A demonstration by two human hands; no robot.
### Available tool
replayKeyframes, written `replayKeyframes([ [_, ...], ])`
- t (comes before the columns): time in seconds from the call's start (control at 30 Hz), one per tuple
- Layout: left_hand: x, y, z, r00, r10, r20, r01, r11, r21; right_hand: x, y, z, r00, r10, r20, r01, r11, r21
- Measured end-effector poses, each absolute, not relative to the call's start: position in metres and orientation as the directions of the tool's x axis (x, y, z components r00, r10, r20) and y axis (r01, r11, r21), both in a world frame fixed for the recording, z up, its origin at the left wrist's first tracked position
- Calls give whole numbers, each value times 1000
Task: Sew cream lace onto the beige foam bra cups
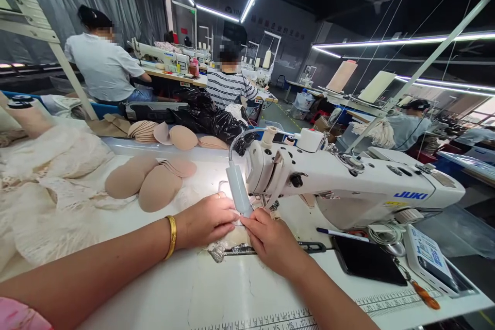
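Under the head of a white sewing machine [359, 180], both hands meet close to the needle area. My left hand [209, 219], with a gold bracelet [170, 237] on its wrist, has its fingers pressed together on a small piece of pale fabric [236, 214]. From the other side my right hand [274, 240] pinches the same fabric at its edge. Most of that fabric is hidden by the fingers and by the grey lamp [238, 190] hanging in front. Beige oval pads [160, 188] lie left of the machine, beyond my left forearm.
Cream lace fabric [58, 206] is heaped at the left. More beige pads [183, 137] line the table's far side. A black phone [369, 260], a pen [342, 234] and a white control box [431, 258] sit at right. Several people work at machines beyond.
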State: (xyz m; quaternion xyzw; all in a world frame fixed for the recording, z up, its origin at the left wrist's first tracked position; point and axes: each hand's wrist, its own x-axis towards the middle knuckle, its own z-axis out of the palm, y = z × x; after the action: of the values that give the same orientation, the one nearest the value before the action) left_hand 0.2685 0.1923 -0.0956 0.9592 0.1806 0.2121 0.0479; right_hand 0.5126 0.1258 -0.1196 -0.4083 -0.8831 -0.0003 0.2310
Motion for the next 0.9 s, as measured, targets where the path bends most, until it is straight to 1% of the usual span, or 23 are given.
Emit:
replayKeyframes([
  [0.13,270,195,-91,842,412,348,375,-911,171,511,126,-119,-557,708,434,712,676,-189],
  [0.27,275,194,-87,820,454,348,422,-891,169,512,128,-121,-550,700,455,701,683,-204],
  [0.37,278,193,-89,794,496,351,460,-868,188,514,130,-124,-540,695,475,679,693,-242],
  [0.47,272,191,-91,752,549,363,497,-836,233,512,126,-122,-513,700,497,657,693,-298],
  [0.5,268,187,-91,740,563,368,502,-826,255,509,123,-120,-492,716,495,651,680,-338],
  [0.53,262,181,-90,731,571,373,500,-821,277,504,119,-117,-460,753,471,639,649,-413],
  [0.57,256,171,-89,728,573,376,494,-819,291,498,115,-114,-419,808,414,611,588,-530],
  [0.6,250,158,-87,721,575,388,485,-818,311,491,110,-110,-374,870,321,553,487,-676],
  [0.63,245,142,-86,703,586,402,472,-808,353,482,105,-107,-330,921,208,459,349,-817],
  [0.67,240,123,-85,675,615,408,458,-783,421,473,100,-104,-296,950,96,338,198,-920],
  [0.7,237,102,-85,622,670,404,428,-724,540,464,95,-102,-273,962,10,207,69,-976],
  [0.73,236,81,-85,572,746,340,374,-606,702,455,89,-99,-253,967,-37,85,-16,-996],
  [0.77,236,61,-86,528,820,220,291,-418,861,446,83,-98,-224,973,-48,-15,-53,-998],
  [0.8,237,43,-88,524,851,30,177,-143,974,437,76,-97,-194,980,-41,-87,-59,-994],
  [0.83,240,29,-89,525,836,-159,30,169,985,430,68,-97,-167,986,-27,-131,-49,-990],
  [0.87,243,19,-90,520,803,-290,-120,405,906,424,59,-98,-149,989,-9,-152,-32,-988],
  [0.9,246,14,-89,512,780,-361,-268,544,795,420,49,-100,-129,992,10,-161,-11,-987],
])
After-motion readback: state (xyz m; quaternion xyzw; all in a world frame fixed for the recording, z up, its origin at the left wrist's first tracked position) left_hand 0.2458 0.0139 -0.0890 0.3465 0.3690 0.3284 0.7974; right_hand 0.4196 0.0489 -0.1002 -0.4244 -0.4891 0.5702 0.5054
